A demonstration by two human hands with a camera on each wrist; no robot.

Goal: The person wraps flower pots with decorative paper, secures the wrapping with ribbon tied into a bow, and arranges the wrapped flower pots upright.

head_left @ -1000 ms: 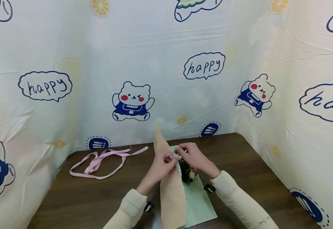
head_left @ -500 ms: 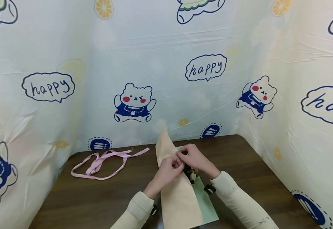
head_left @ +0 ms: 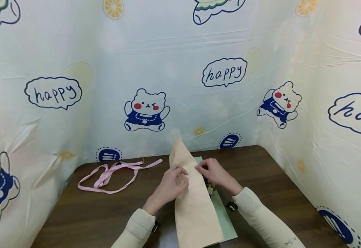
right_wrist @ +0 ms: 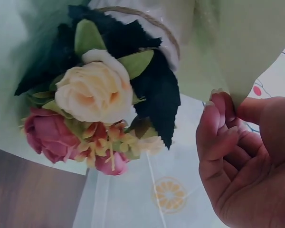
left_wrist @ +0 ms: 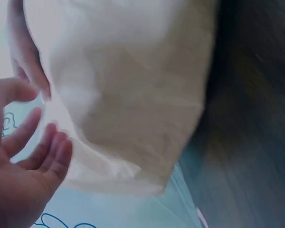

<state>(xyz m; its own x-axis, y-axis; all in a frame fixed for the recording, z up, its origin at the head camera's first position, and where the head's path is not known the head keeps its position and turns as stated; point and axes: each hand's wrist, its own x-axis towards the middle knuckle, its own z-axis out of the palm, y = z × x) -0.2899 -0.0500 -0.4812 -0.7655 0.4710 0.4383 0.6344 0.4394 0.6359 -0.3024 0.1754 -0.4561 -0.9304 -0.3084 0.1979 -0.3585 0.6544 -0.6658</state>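
Note:
My right hand (head_left: 220, 175) pinches the edge of a sheet of wrapping paper (head_left: 197, 206), beige on the side facing up and pale green on the other. In the right wrist view the thumb and fingertips grip that edge beside a small bouquet (right_wrist: 95, 92) with cream and pink flowers and dark leaves. Its white-wrapped stems carry a twine band (right_wrist: 137, 13). The folded-over beige part covers most of the bouquet in the head view. Just left of the paper, my left hand (head_left: 171, 184) has loosely bent fingers with nothing between them, also seen in the left wrist view.
A tangled pink ribbon (head_left: 104, 179) lies on the dark wooden table (head_left: 106, 217) at the back left. Printed curtains (head_left: 180, 69) close off the back and both sides. The paper's far tip stands up near the back curtain.
The beige part has been folded further right over the bouquet, hiding more of it and of the green. My left hand has let go of the paper and moved left; the right still pinches.

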